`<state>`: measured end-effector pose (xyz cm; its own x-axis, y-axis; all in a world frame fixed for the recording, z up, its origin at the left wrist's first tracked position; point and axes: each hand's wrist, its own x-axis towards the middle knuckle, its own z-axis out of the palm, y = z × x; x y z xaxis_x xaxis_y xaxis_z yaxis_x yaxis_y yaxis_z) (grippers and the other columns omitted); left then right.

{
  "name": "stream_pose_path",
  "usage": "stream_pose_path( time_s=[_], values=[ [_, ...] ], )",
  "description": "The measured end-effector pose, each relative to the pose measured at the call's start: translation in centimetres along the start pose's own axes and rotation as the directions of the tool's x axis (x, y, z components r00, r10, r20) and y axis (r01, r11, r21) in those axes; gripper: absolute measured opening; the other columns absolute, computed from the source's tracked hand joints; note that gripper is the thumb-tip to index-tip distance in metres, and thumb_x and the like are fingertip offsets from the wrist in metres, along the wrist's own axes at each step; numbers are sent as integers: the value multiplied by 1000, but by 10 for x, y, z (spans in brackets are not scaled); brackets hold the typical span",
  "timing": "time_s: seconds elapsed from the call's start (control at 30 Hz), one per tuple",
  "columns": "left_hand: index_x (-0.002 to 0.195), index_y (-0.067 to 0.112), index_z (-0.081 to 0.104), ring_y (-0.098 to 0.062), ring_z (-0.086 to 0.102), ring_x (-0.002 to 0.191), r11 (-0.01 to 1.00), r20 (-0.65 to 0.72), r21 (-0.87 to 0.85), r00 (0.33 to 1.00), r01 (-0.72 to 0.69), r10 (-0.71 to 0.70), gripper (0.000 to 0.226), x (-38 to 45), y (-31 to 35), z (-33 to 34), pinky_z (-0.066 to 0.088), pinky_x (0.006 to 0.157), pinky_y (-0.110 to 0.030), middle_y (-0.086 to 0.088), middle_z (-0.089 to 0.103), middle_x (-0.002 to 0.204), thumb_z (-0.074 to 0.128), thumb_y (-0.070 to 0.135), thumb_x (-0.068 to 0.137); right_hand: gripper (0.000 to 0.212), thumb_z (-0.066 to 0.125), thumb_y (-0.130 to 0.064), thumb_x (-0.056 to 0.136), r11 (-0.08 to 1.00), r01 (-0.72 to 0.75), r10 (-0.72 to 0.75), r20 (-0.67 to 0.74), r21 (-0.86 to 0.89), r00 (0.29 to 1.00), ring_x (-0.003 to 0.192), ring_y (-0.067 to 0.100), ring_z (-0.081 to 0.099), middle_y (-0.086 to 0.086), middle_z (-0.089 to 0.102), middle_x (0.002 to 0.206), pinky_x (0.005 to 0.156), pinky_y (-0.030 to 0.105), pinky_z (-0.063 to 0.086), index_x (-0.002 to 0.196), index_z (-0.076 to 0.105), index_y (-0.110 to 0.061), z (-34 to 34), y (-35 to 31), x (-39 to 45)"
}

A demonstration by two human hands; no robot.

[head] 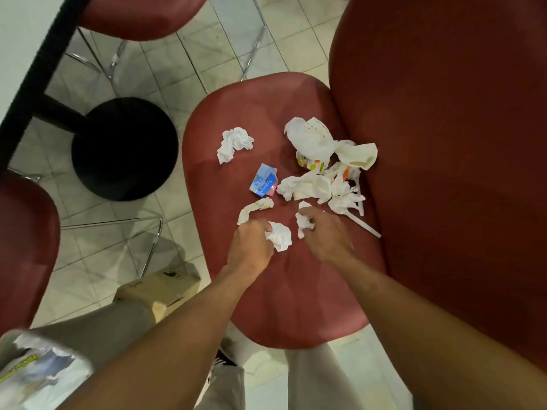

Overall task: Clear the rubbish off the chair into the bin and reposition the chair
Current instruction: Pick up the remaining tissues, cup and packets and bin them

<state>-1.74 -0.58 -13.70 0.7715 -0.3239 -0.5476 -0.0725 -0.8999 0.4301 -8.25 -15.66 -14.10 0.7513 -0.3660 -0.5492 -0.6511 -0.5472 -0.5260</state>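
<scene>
Already the left hand [250,247] grips one crumpled tissue [279,235] and the right hand [324,232] pinches another [302,222] — remaining rubbish [321,170] lies just beyond, nearer the right.

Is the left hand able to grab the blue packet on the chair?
Probably not yet: the left hand already grips a crumpled tissue. The blue packet lies uncovered just beyond it.

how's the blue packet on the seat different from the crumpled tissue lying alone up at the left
The blue packet is printed blue with a pink edge and white lettering; the lone tissue is plain white. The packet lies flattened with straight edges, while the tissue is scrunched into an irregular wad. The packet sits close to the main heap of wrappers; the tissue lies apart from everything. Both rest untouched on the red chair seat.
</scene>
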Motion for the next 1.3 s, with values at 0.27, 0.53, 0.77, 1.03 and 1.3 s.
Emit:
stream_pose_path(
  time_s=[0.27, 0.53, 0.77, 1.03, 1.3],
  values=[
    [103, 17, 71, -31, 65, 96, 997, -119, -70, 993, -10, 2, 26, -71, -27, -66, 53, 83, -35, -9, 70, 104, 59, 9, 82, 43, 58, -14, 86, 997, 55, -54, -15, 55, 998, 96, 18, 63, 0, 68, 109, 82, 30, 51, 126, 58, -29, 0, -57, -65],
    [101, 28, 72, -23, 65, 91, 995, -255, -71, 963, 73, -88, 20, -150, -88, -124, 50, 74, -30, 1, 72, 95, 59, 26, 86, 40, 62, -16, 88, 990, 142, -141, -6, 20, 990, 95, 21, 63, 5, 67, 110, 78, 27, 47, 127, 59, -23, 22, -125, -129],
    [100, 25, 70, -22, 59, 94, 983, -357, -135, 920, 122, -163, 17, -206, -161, -155, 40, 72, -28, 0, 56, 112, 61, 30, 87, 32, 67, -15, 84, 964, 263, -263, -8, 33, 965, 71, 8, 55, -11, 60, 80, 75, 23, 45, 115, 67, -20, 70, -186, -174],
    [91, 22, 66, -24, 62, 90, 895, -380, -323, 823, 309, -421, 9, -268, -279, -171, 39, 70, -28, 1, 68, 90, 63, 27, 84, 38, 59, -19, 84, 950, 313, -310, 191, 17, 931, 95, 17, 65, -2, 68, 112, 81, 30, 54, 121, 61, -27, 166, -245, -210],
    [101, 22, 57, -27, 59, 91, 815, -319, -392, 768, 426, -555, 21, -299, -367, -162, 44, 73, -33, 2, 64, 89, 62, 24, 80, 45, 59, -16, 83, 946, 312, -272, 307, -89, 912, 103, 24, 63, 3, 66, 117, 93, 35, 50, 126, 59, -27, 254, -281, -231]
  ],
)
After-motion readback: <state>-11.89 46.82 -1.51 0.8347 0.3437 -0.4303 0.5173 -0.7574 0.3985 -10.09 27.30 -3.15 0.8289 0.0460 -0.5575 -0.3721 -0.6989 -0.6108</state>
